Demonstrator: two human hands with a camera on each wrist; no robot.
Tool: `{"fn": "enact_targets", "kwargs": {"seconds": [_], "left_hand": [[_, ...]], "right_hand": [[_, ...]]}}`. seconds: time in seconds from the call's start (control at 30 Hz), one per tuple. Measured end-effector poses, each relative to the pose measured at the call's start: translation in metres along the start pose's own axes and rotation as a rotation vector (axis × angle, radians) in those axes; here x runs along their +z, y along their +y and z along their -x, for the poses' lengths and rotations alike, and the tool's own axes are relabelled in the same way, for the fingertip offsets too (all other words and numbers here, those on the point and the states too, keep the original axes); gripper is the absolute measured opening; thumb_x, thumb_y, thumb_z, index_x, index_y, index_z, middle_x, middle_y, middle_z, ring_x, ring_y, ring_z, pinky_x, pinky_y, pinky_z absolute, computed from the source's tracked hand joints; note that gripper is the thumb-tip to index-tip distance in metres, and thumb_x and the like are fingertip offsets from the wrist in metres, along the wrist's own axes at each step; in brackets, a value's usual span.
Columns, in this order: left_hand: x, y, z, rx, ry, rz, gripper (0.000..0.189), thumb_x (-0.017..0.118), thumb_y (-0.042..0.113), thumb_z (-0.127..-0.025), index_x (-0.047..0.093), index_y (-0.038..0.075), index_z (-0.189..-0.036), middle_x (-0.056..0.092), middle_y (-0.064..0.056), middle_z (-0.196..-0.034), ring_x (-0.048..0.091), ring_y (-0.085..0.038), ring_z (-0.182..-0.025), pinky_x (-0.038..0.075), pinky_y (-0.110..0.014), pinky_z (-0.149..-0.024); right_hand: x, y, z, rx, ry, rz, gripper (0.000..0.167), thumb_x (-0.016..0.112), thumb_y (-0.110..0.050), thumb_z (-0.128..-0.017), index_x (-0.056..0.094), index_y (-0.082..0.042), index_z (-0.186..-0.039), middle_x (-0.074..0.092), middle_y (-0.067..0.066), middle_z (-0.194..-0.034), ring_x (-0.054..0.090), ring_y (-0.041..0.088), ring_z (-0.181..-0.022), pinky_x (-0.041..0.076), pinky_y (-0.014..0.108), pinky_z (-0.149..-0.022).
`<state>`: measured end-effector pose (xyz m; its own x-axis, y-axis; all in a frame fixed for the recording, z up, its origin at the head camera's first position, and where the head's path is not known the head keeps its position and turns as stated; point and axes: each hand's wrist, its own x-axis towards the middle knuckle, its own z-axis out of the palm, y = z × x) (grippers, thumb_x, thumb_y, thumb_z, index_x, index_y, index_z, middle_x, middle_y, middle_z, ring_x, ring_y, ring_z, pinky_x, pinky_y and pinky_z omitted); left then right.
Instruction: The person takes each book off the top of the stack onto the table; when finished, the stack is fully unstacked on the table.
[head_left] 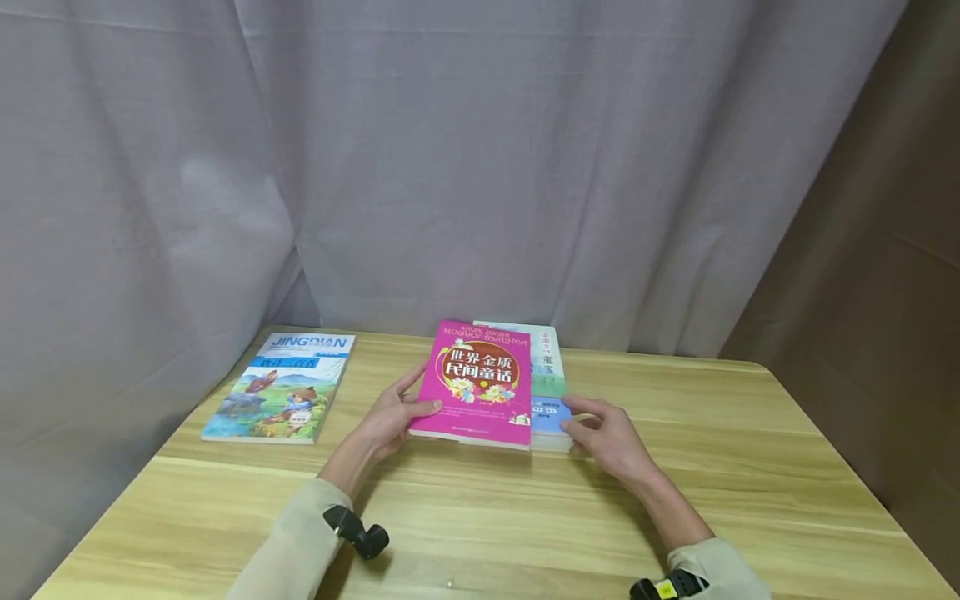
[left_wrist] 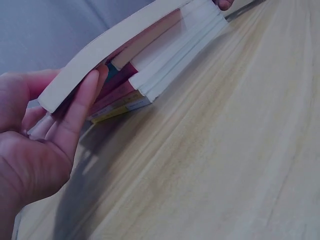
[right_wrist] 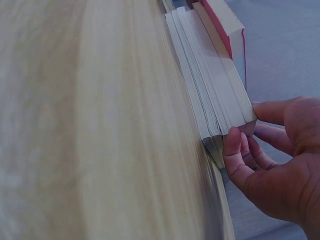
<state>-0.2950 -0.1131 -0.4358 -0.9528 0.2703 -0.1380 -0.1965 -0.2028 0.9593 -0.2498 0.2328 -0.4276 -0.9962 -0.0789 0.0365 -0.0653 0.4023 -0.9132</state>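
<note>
My left hand [head_left: 387,422] grips a pink paperback book [head_left: 480,421] at its lower left side, thumb on the cover and fingers beneath. The left wrist view shows the book's page edge [left_wrist: 115,37] tilted over a stack of books [left_wrist: 150,82]. My right hand [head_left: 611,437] is at the stack's front right corner, where its fingers pinch the edge of a blue-covered book [head_left: 550,417]. The right wrist view shows the fingertips [right_wrist: 232,142] against the stack's corner. The pink book hides much of the stack.
A paperback [head_left: 277,392] with a painted landscape cover lies apart on the left of the wooden table [head_left: 465,517]. A pale green book [head_left: 549,358] shows behind the pink one. Grey curtain [head_left: 465,167] hangs along the table's back edge.
</note>
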Motion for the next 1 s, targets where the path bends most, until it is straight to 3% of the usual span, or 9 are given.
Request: {"fn": "enact_targets", "kwargs": {"seconds": [0.3, 0.43, 0.57, 0.7, 0.83, 1.0], "left_hand": [[-0.015, 0.019, 0.015, 0.075, 0.062, -0.017, 0.088, 0.064, -0.005, -0.100, 0.023, 0.028, -0.170, 0.070, -0.023, -0.135, 0.079, -0.016, -0.077, 0.067, -0.030, -0.069], [-0.032, 0.038, 0.023, 0.101, 0.073, -0.042, 0.089, 0.064, -0.004, -0.101, 0.018, 0.028, -0.171, 0.065, -0.024, -0.141, 0.079, -0.016, -0.077, 0.067, -0.031, -0.069], [-0.050, 0.059, 0.033, 0.121, 0.099, -0.064, 0.090, 0.065, -0.001, -0.102, 0.016, 0.031, -0.171, 0.059, -0.024, -0.149, 0.080, -0.014, -0.082, 0.067, -0.030, -0.077], [-0.066, 0.073, 0.040, 0.127, 0.104, -0.073, 0.091, 0.066, 0.001, -0.102, 0.014, 0.031, -0.171, 0.075, -0.010, -0.127, 0.080, -0.015, -0.085, 0.067, -0.030, -0.081], [-0.077, 0.075, 0.042, 0.104, 0.105, -0.106, 0.091, 0.066, 0.004, -0.103, 0.013, 0.032, -0.171, 0.076, 0.005, -0.109, 0.080, -0.015, -0.087, 0.067, -0.030, -0.082], [-0.090, 0.062, 0.039, 0.063, 0.122, -0.152, 0.090, 0.067, 0.005, -0.103, 0.014, 0.029, -0.171, 0.074, -0.015, -0.129, 0.080, -0.016, -0.087, 0.067, -0.030, -0.083]], "right_hand": [[-0.002, 0.002, 0.000, -0.012, 0.000, 0.003, 0.051, 0.070, -0.012, -0.101, 0.058, 0.002, -0.148, 0.056, 0.028, -0.143, 0.068, 0.021, -0.078, 0.056, 0.025, -0.064], [-0.002, 0.001, 0.000, -0.010, -0.002, 0.011, 0.051, 0.071, -0.013, -0.101, 0.058, 0.002, -0.148, 0.057, 0.028, -0.143, 0.068, 0.021, -0.076, 0.052, 0.025, -0.061], [-0.002, 0.001, 0.000, -0.014, -0.009, 0.022, 0.052, 0.071, -0.014, -0.101, 0.058, 0.001, -0.149, 0.058, 0.028, -0.143, 0.068, 0.021, -0.075, 0.049, 0.024, -0.059], [-0.003, 0.000, -0.001, -0.012, -0.009, 0.031, 0.052, 0.071, -0.015, -0.101, 0.058, 0.000, -0.149, 0.058, 0.028, -0.144, 0.068, 0.021, -0.075, 0.049, 0.024, -0.059], [-0.004, 0.001, -0.001, -0.007, -0.005, 0.034, 0.052, 0.070, -0.015, -0.101, 0.058, 0.000, -0.149, 0.057, 0.027, -0.145, 0.069, 0.020, -0.076, 0.049, 0.024, -0.060], [-0.002, 0.002, -0.001, -0.005, -0.005, 0.024, 0.052, 0.070, -0.014, -0.101, 0.057, 0.001, -0.149, 0.057, 0.028, -0.145, 0.069, 0.021, -0.077, 0.050, 0.024, -0.059]]}}
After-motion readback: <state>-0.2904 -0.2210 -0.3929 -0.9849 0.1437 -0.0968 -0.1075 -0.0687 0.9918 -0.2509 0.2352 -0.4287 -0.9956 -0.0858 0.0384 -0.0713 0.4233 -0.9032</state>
